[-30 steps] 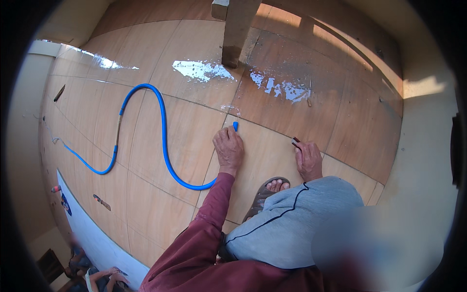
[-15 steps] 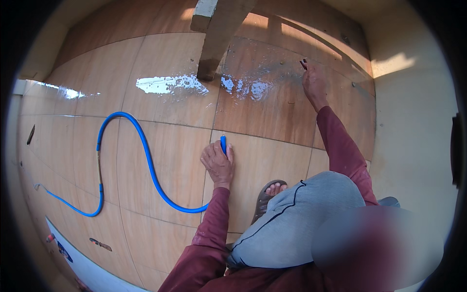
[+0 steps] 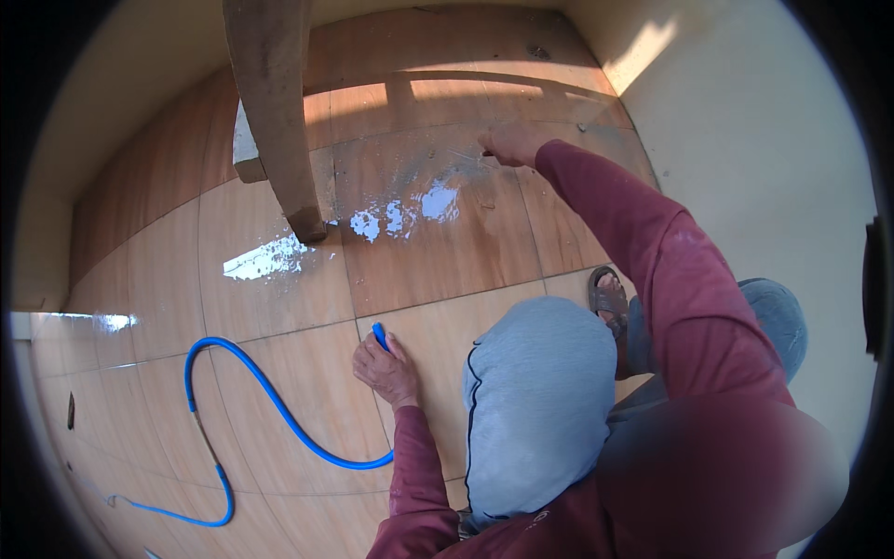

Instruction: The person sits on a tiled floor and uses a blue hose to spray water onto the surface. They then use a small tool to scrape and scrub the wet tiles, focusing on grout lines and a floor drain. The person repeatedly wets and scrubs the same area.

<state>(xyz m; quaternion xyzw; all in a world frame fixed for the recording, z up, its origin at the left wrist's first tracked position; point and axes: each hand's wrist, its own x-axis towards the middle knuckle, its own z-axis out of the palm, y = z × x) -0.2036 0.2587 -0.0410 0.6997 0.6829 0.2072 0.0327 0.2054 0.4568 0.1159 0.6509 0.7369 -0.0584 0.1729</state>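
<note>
My left hand is closed round the end of a blue hose, low over the tiles, beside a joint. The hose's end points away from me. From under my left forearm, the blue hose curves away across the floor to the left; a bare tan stretch interrupts the blue. My right hand is far ahead, over the wet floor, fingers closed and turned left. It grips a small dark object, mostly hidden, whose kind I cannot make out.
Wet, shiny wood-look tiles lie ahead. A wooden post stands at the upper left, a pale block beside it. A plain wall borders the right. My knee is bent before me; a sandalled foot shows beyond it.
The whole view has swung round, so the post sits further left. My right hand's fingers now point left in the picture. My knee has shifted left. My left hand keeps the hose end.
</note>
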